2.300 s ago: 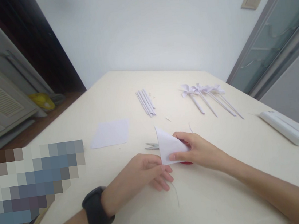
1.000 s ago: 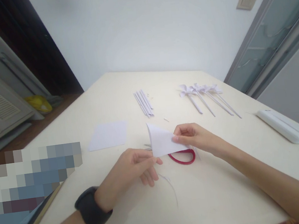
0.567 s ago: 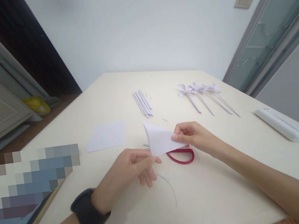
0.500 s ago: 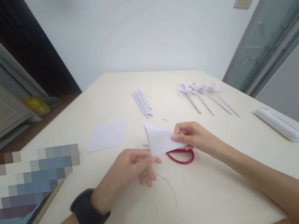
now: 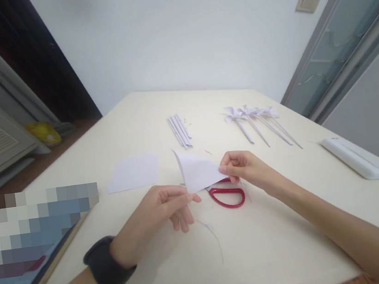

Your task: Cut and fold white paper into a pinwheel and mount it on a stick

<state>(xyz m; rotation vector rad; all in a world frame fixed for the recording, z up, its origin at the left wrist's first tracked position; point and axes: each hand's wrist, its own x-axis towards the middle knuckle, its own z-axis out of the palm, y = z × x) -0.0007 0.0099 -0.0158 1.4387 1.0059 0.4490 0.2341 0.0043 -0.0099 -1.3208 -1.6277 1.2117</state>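
Note:
A folded sheet of white paper [image 5: 198,171] is held up between my two hands over the table. My right hand [image 5: 243,167] pinches its right corner between thumb and fingers. The thumb and forefinger of my left hand [image 5: 173,207] close on its lower left corner, while the other fingers hang loosely below. Partly behind the paper lie scissors with red handles [image 5: 228,197]; their blades are mostly hidden. A thin pale strip [image 5: 216,238] curls on the table just below my left fingers.
A flat white paper sheet [image 5: 133,172] lies left. Several rolled paper sticks [image 5: 179,131] sit farther back. Several paper pinwheels on sticks [image 5: 257,124] lie back right. A long white packet [image 5: 354,157] rests near the table's right edge. A blurred-out screen [image 5: 33,255] stands front left.
The folded paper has shifted slightly left and up, with both hands still on it. More of the scissors' red handles shows beneath it.

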